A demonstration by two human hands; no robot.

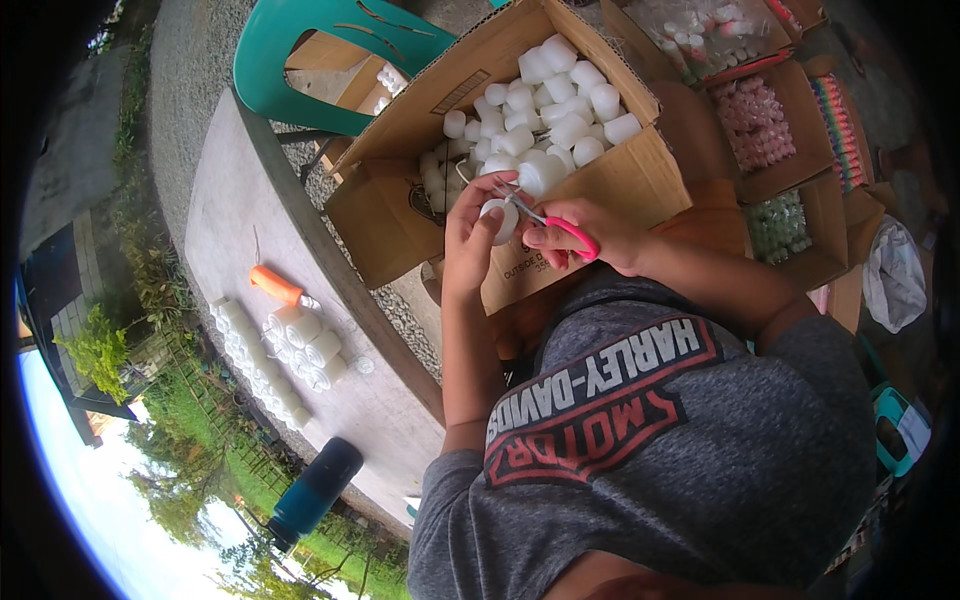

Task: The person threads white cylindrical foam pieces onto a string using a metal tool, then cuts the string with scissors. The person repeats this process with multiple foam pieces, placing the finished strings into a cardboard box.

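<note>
My left hand [466,232] is closed around a short white cylinder [501,221] that looks like a candle, its round end turned up. In my right hand [605,238] is a pair of scissors [573,233] with pink handles. The scissor blades reach across to the top of the held cylinder, beside my left fingertips; whether they touch it I cannot tell. Just beyond both hands stands an open cardboard box [655,172], its flaps folded out. Many similar white cylinders [572,128] lie loosely piled inside it.
On the pale table [225,190] at left are an orange-handled tool [275,285], rows of white cylinders [250,350] and a dark blue bottle [318,488]. A green plastic chair [262,62] stands behind. Cartons of pink [752,122] and green pieces [780,228] sit at right, near a white bag [893,275].
</note>
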